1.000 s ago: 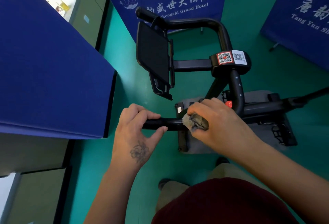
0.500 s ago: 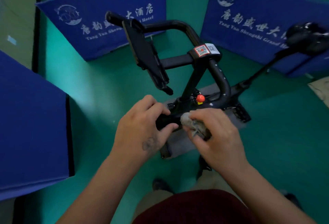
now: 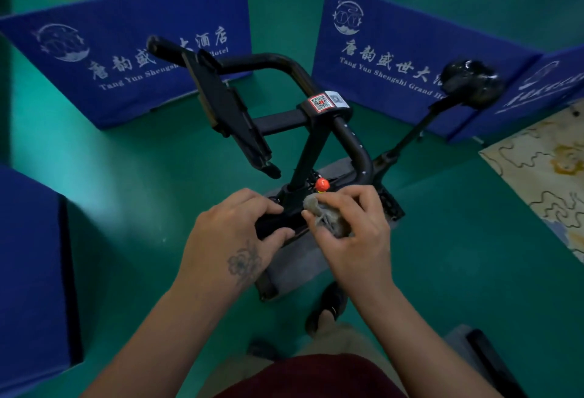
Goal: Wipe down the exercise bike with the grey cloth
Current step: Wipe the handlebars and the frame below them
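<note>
Grey crumpled cloth [image 3: 327, 219]: bunched in your right hand [image 3: 354, 233], pressed against the near handlebar grip [image 3: 275, 224] of the black tubular exercise bike [image 3: 316, 132]. Your left hand [image 3: 235, 236] grasps that grip at nine o'clock of the cloth. Red round knob [image 3: 322, 184]: just beyond. Blue printed banners [image 3: 410, 59]: twelve o'clock, on green floor [image 3: 442, 255].
</note>
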The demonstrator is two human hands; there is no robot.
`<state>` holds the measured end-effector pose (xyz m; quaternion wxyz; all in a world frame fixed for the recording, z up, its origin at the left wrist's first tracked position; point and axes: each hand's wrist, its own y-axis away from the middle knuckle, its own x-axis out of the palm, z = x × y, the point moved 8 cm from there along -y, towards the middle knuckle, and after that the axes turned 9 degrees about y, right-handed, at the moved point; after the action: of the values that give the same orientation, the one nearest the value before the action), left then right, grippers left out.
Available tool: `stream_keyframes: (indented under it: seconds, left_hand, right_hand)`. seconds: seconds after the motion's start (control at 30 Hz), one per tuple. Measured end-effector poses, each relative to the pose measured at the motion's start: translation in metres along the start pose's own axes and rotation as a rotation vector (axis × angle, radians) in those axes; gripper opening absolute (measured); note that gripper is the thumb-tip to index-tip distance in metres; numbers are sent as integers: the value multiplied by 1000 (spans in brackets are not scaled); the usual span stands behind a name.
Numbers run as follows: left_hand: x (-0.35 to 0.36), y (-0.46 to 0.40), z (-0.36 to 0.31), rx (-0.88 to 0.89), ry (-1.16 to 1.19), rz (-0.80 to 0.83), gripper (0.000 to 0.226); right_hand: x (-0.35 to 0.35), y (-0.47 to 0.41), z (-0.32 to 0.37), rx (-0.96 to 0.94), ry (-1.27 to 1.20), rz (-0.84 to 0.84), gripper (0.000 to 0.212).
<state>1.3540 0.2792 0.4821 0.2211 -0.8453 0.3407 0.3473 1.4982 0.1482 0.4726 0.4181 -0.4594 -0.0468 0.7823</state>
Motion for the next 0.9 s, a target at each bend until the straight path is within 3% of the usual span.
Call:
stream_keyframes:
  seconds: [0.23, 0.43, 0.57, 0.73, 0.9]
  left_hand:
    - [0, 1, 3, -3, -15, 3, 32]
    - [-2, -2, 0, -33, -52, -5, 35]
    - [-3, -9, -9, -50, -188, 67, 31]
    - [7, -21, -16, -92, -380, 221, 49]
    - [9, -29, -27, -110, -487, 235, 49]
  right_hand:
    - [16, -3, -6, -47, 83, 63, 26]
    - [-4, -14, -49, 93, 75, -11, 24]
    - [0, -12, -42, 64, 44, 53, 28]
    - [2, -10, -44, -25, -13, 146, 30]
    - [-9, -26, -77, 68, 5, 132, 31]
